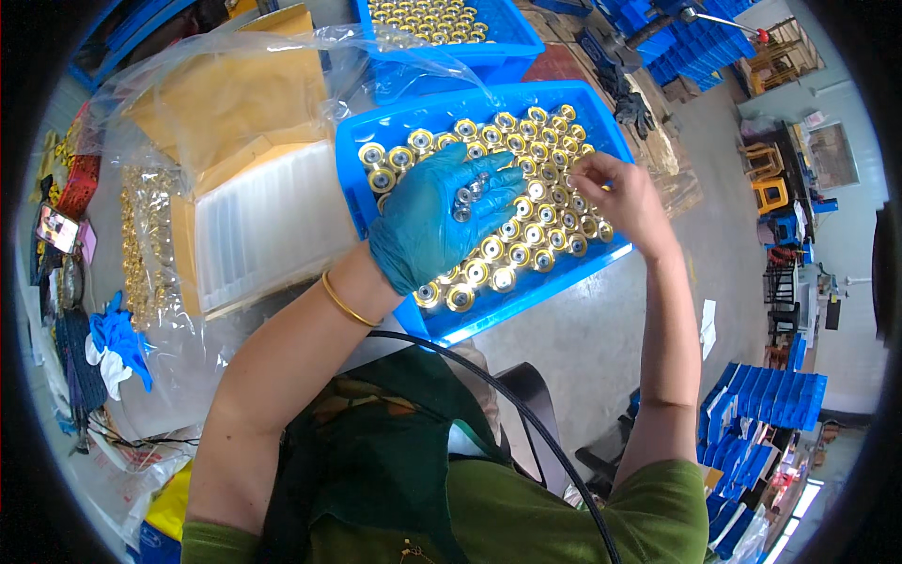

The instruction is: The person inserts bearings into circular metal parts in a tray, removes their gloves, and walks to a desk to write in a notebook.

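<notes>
Your left hand (434, 218), in a teal glove, lies palm up over the blue tray (489, 310), its fingers stretched out flat and close together, and a small heap of silver nuts (467, 195) rests loose on the fingers. Your right hand (622, 197) is bare and hovers over the right part of the same tray, its fingertips drawn together in a pinch just above the brass rings (536, 235); whether something small sits between them cannot be told. The brass rings fill the tray in tight rows, each lying flat with a silver centre facing up, and some of them are hidden under your gloved hand. A gold bangle (346, 303) sits on your left wrist. Behind this tray stands a second blue tray (512, 42) with more brass parts in it. To the left, a stack of white plastic sheets (268, 221) lies beside the tray, partly under a clear plastic bag (235, 85). Further left, a blue and white pair of gloves (117, 343) lies on the bench, well apart from your hands.
</notes>
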Demonstrator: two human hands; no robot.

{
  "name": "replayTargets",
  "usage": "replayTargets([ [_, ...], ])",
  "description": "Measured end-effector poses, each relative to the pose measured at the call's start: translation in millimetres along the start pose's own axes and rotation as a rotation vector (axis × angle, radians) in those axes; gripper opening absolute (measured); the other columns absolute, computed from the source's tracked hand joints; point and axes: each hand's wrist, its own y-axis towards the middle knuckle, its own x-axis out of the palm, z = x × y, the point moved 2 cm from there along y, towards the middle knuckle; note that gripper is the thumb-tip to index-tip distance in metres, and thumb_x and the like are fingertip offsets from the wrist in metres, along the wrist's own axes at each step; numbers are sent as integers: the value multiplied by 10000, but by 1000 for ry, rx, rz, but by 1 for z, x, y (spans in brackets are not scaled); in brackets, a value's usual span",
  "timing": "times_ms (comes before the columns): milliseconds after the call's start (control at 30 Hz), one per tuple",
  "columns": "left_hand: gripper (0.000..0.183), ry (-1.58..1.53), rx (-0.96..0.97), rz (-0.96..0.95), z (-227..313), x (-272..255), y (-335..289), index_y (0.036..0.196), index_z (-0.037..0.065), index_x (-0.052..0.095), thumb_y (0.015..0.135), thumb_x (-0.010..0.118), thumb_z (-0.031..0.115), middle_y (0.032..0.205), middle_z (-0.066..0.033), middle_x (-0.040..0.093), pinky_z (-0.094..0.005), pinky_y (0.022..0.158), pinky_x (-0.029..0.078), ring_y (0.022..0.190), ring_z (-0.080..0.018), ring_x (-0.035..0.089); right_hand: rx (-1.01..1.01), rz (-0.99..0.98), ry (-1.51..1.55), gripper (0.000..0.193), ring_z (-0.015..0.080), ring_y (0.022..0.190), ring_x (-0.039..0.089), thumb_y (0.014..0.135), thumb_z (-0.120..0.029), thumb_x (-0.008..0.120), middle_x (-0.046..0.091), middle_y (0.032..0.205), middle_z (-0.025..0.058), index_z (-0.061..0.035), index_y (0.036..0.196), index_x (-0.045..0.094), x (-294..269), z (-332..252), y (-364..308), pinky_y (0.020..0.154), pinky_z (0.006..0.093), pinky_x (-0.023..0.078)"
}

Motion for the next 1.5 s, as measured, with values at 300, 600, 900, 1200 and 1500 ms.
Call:
replayTargets([
  [300,402,1230,493,-104,2,-5,-2,1239,-19,514,864,549,122,1221,-181,562,-397,955,448,1101,-299,560,-630,155,-184,154,305,701,616,779,-157,669,607,735,109,-70,904,657,41,-76,-5,636,408,498],
  [600,550,-71,-18,-1,-2,0,0,1329,-78,383,967,381,336,1326,-220,458,-402,1070,346,1238,-321,445,119,-305,-12,193,165,704,652,789,-135,680,676,775,134,19,903,658,-18,4,-8,652,308,506],
  [900,608,-54,-19,-44,-2,-2,2,1371,-88,313,983,336,379,1381,-227,397,-406,1102,306,1296,-326,385,214,-333,-135,239,257,727,657,730,-112,690,677,824,157,-15,948,675,-7,34,-19,679,350,505],
  [1200,538,882,296,-61,8,5,-8,1275,-11,494,871,532,341,1309,-201,495,-400,1023,381,1183,-331,500,-405,35,196,210,300,746,643,804,-204,676,657,823,149,-57,954,665,24,-61,-15,657,387,509],
  [1500,411,1614,809,-81,9,-5,-7,1098,45,637,720,685,199,1058,-135,658,-368,930,437,976,-288,622,-384,-9,96,195,305,745,630,793,-213,682,641,762,126,-66,918,655,52,-84,-8,652,405,506],
])
